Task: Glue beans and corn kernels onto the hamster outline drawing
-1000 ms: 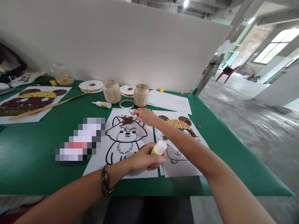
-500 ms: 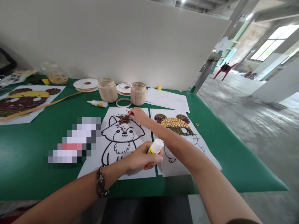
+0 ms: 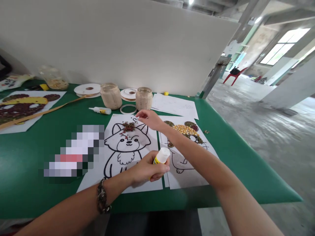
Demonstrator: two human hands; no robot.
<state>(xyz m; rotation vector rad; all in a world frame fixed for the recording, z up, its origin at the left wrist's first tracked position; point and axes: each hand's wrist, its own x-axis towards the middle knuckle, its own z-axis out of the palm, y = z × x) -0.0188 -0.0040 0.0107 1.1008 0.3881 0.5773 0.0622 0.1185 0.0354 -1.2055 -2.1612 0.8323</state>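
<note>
Both of the person's hands, the left hand point(image 3: 145, 168) and the right hand point(image 3: 151, 120), are working apart above a drawing of a seated animal point(image 3: 95, 180), its long side running away from the person. A heap of red and green seeds point(image 3: 129, 127) is lying on the animal's forehead, just left of the right fingertips and a little closer to the person; the right hand is hovering nearer to it, fingers bent, whether on anything one cannot tell. The left hand is clasping a white-and-yellow tube point(image 3: 162, 155), which is tilting rightward, cap end up. Behind, a left cloudy jar point(image 3: 110, 96) and a right cloudy jar point(image 3: 144, 99) are hiding any contents, while a clear jar point(image 3: 54, 80) is holding pale pieces.
</note>
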